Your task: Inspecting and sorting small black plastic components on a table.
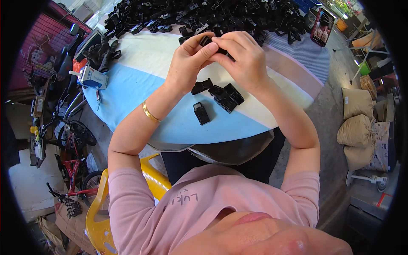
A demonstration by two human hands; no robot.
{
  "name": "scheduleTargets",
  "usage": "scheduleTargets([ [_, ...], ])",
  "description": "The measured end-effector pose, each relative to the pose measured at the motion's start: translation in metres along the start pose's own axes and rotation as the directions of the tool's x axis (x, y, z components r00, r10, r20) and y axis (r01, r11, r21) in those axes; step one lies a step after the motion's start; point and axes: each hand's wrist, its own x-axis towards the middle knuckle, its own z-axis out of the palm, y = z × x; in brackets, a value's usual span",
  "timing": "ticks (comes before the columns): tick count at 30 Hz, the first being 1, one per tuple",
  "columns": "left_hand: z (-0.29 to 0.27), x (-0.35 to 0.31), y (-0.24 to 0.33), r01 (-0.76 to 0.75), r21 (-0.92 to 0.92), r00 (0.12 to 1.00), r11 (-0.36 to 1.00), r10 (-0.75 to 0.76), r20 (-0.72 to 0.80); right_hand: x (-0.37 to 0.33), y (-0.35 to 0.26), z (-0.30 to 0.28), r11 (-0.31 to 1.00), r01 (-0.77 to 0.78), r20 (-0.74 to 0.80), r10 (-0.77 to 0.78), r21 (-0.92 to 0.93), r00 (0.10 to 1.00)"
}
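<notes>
Above the cloth-covered table, my left hand [191, 59] and my right hand [241, 59] meet, fingertips pinched on a small black plastic part [205, 41]. My fingers cover most of it, so its full shape is hidden. Below my hands, several similar black plastic parts [225, 97] lie close together on the cloth. One black piece with an opening in it [201, 113] lies apart, nearer to me. A big heap of black plastic parts [204, 17] spreads along the far side of the table, just beyond my fingertips.
A striped cloth [140, 95] covers the rounded table. A phone [322, 27] stands at the far right; a blue-and-white box [93, 78] sits at the left edge. Beside me are a yellow chair [100, 208], a red bicycle [74, 174] and stuffed sacks [356, 129].
</notes>
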Motion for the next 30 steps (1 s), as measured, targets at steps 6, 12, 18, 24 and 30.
scheduleTargets([
  [6, -0.009, 0.005, 0.006, 0.009, -0.172, 0.999, 0.985, -0.001, 0.044, 0.006, 0.024, -0.007, 0.994, -0.034, -0.008, 0.035, 0.104, 0.999],
  [12, -0.004, 0.000, 0.020, -0.081, 0.798, 0.979, 0.597, -0.102, 0.175, 0.000, 0.082, -0.044, 0.727, -0.617, 0.201, 0.584, 0.303, 0.787],
  [18, -0.011, -0.004, 0.005, -0.510, 0.726, 0.831, 0.461, 0.044, 0.555, -0.007, 0.070, -0.039, 0.950, -0.307, 0.624, 0.206, 0.057, 0.753],
  [24, -0.017, 0.008, 0.013, -0.207, 0.855, 0.974, 0.476, 0.180, 0.136, -0.003, 0.055, -0.035, 0.905, -0.422, 0.682, 0.339, -0.049, 0.648],
  [30, -0.046, 0.032, 0.000, -0.272, 0.912, 0.890, 0.307, 0.441, 0.117, 0.000, 0.041, -0.029, 0.845, -0.535, 0.658, 0.411, -0.015, 0.631],
])
